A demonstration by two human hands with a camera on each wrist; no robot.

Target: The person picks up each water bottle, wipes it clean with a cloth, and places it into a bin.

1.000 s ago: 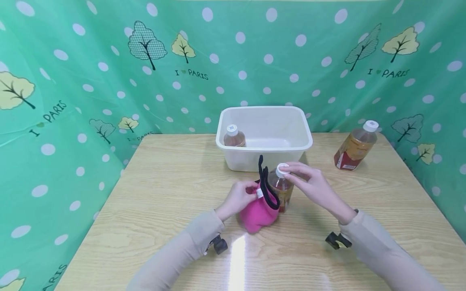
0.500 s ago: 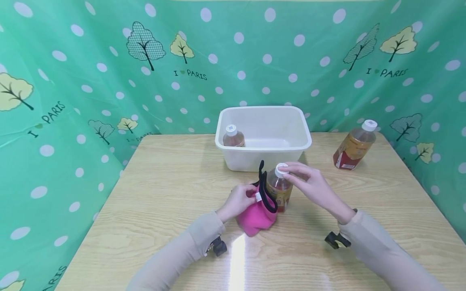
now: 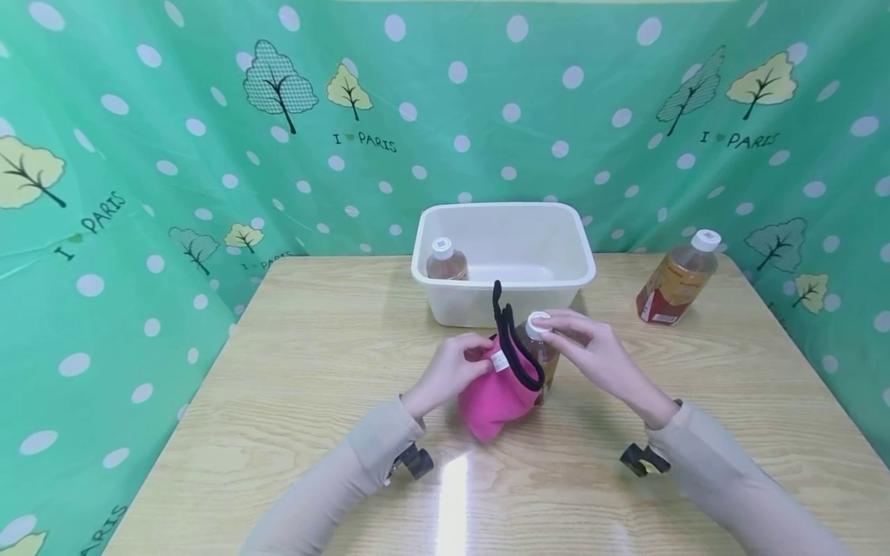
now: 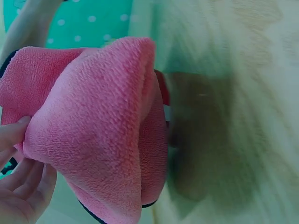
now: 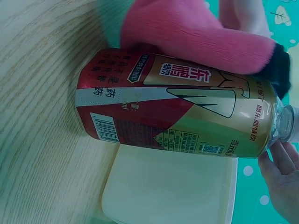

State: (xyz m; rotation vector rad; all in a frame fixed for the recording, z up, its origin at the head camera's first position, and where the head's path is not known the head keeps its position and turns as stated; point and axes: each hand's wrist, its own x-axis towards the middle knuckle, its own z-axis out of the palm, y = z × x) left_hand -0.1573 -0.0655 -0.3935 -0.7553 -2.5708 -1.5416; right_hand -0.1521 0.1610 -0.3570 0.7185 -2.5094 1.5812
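Note:
My left hand (image 3: 455,371) pinches a pink towel cloth (image 3: 497,398) with black edging, a black loop and a white tag. The cloth hangs bunched against the left side of a drink bottle (image 3: 548,361) standing on the table. My right hand (image 3: 587,344) holds that bottle by its white cap (image 3: 537,324), fingers and thumb around it. In the right wrist view the bottle's red and gold label (image 5: 177,102) shows, with the cloth (image 5: 196,39) lying along its side. In the left wrist view fingers (image 4: 35,184) grip a fold of the cloth (image 4: 98,121).
Behind the hands stands a white plastic bin (image 3: 504,301) with a bottle (image 3: 447,262) inside at its left end. Another bottle (image 3: 677,278) stands at the table's back right. A green printed curtain (image 3: 514,116) hangs behind and beside the wooden table (image 3: 313,347).
The cloth dipped slightly half a second ago and is now raised, its opening shifted right over the bottle's side. My left hand rose with it. My right hand stays on the cap.

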